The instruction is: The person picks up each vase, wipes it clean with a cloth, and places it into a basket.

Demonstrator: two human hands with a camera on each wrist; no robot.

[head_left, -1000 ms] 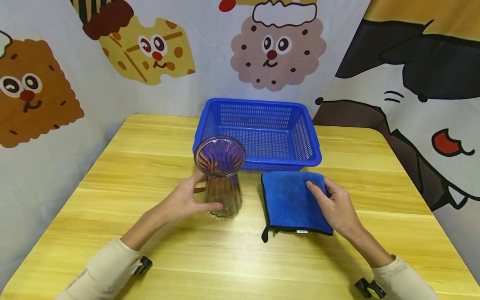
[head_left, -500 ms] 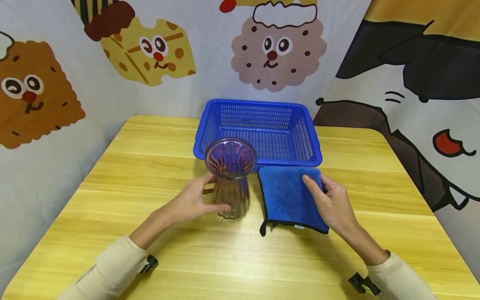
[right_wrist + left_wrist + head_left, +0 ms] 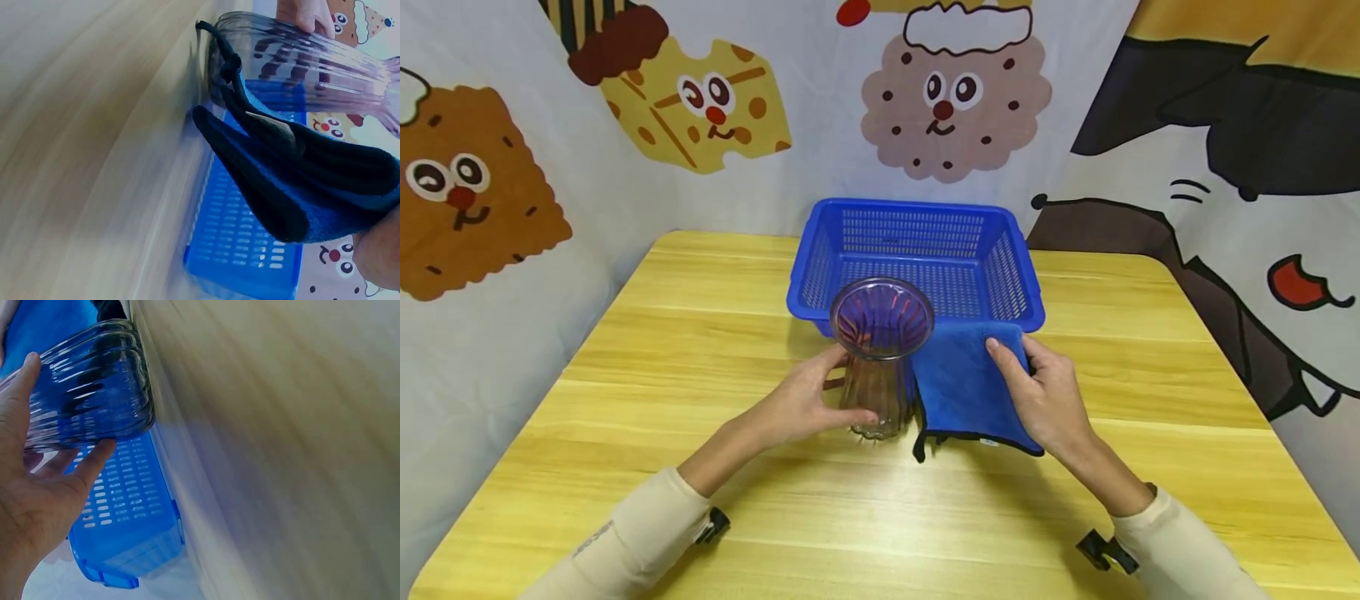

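Note:
A ribbed clear glass vase [image 3: 880, 392] with a flared, purple-tinted rim stands upright in front of the basket in the head view. My left hand [image 3: 805, 400] grips its lower body from the left, thumb in front and fingers behind. My right hand [image 3: 1048, 396] pinches the upper right edge of a folded blue cloth [image 3: 970, 383] with black trim and a small hanging loop. The cloth hangs just right of the vase, its left edge overlapping the vase in this view. In the right wrist view the cloth's folded layers [image 3: 300, 169] show, with a white tag.
Behind the vase and cloth sits a blue perforated plastic basket [image 3: 917, 287] at the back of the wooden table [image 3: 700, 325]. A white curtain [image 3: 820, 100] with cartoon food prints hangs behind and beside the table.
My left hand has moved right with the vase, bringing it close to the cloth. My right hand has shifted the cloth a little left and up.

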